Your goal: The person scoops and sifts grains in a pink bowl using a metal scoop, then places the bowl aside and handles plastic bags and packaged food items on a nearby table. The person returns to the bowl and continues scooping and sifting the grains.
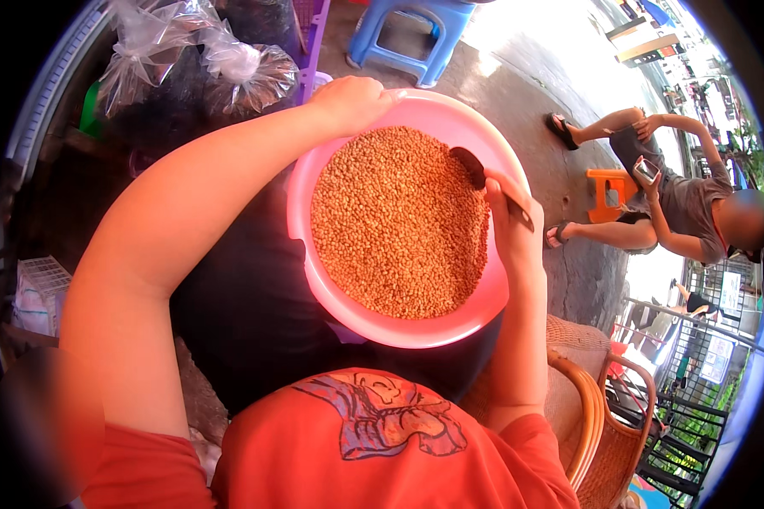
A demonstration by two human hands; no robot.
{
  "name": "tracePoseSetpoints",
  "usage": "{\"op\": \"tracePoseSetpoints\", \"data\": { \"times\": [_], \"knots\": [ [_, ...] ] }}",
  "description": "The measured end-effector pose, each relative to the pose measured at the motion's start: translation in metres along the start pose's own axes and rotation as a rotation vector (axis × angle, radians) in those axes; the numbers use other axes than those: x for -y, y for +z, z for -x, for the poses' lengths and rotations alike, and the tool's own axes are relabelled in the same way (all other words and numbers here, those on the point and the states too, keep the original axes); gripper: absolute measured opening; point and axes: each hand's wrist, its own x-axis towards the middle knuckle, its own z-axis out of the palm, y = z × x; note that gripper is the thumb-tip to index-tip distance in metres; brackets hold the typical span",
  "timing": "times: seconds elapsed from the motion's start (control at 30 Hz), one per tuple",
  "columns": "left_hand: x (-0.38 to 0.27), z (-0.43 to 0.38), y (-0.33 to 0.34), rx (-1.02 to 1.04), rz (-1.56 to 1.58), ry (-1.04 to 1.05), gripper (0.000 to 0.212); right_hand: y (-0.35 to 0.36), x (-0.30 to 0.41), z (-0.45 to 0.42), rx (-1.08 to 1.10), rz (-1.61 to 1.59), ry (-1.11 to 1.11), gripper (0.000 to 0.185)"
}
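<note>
A pink plastic basin (pixel 407 337) rests on my lap, holding a wide heap of small golden-brown grains or beans (pixel 395 223). My left hand (pixel 356 103) grips the basin's far rim, its fingertips partly hidden. At the basin's right side, my right hand (pixel 514 207) is closed around the handle of a dark spoon (pixel 468 167). The spoon's bowl lies against the right edge of the heap, and the handle's end sticks out past my fingers.
Knotted clear plastic bags (pixel 248 70) stand at the upper left, beside a purple plastic crate (pixel 312 48). A blue plastic stool (pixel 414 38) is beyond the basin. To the right, a seated person (pixel 681 191) holds a phone near an orange stool (pixel 611 191). Wicker chairs (pixel 579 394) stand at the lower right.
</note>
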Motion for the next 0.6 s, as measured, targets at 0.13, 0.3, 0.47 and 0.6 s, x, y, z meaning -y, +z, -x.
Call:
{"op": "tracePoseSetpoints", "data": {
  "times": [0.13,0.3,0.47,0.6],
  "knots": [
    [-0.008,0.005,-0.004,0.016,0.006,-0.028,0.066,-0.007,0.029,0.02,0.067,-0.023,0.009,0.021],
    [-0.009,0.006,-0.007,0.034,0.01,-0.052,0.067,-0.02,0.062,0.029,0.117,-0.05,-0.157,0.02],
    [-0.009,0.007,-0.004,0.003,0.002,-0.044,0.068,-0.028,0.059,0.007,0.011,0.082,-0.25,0.018],
    [-0.013,0.008,-0.011,0.043,-0.031,0.003,0.068,-0.041,0.02,0.001,0.041,0.185,-0.091,0.017]
  ]
}}
